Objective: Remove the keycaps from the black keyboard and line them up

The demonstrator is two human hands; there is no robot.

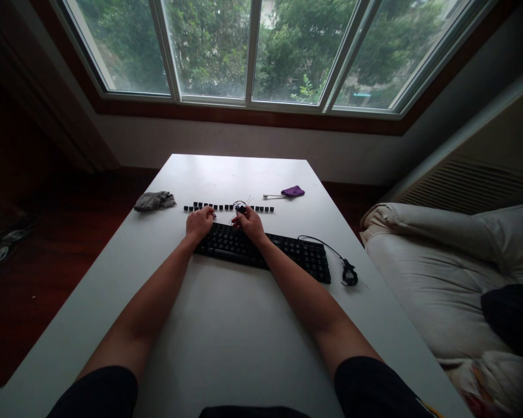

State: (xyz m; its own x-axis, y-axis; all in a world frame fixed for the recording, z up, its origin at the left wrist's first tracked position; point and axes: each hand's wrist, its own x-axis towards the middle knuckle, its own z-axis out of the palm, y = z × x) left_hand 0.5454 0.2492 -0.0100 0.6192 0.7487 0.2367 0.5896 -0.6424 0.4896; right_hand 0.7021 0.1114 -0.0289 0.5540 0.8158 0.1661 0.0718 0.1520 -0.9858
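A black keyboard (pixel 292 248) lies at a slight slant on the white table, its cable end to the right. Above its left part, my left hand (pixel 199 223) has curled fingers. At those fingertips is a small dark piece that looks like a keycap (pixel 215 216). My right hand (pixel 249 224), over the keyboard's upper edge, is closed on a black keycap puller (pixel 240 208) with thin wire prongs. Whether the puller grips a cap is too small to tell. Loose black keycaps (pixel 261 209) stand in a row behind both hands, partly hidden by them.
On the table (pixel 226 325), a crumpled grey cloth (pixel 155 201) lies far left. A purple cloth or pouch (pixel 293 191) with a pale thin-handled brush-like item (pixel 272 197) lies far right. The bundled cable (pixel 349 273) rests near the right edge. A sofa (pixel 418 278) stands beside the table.
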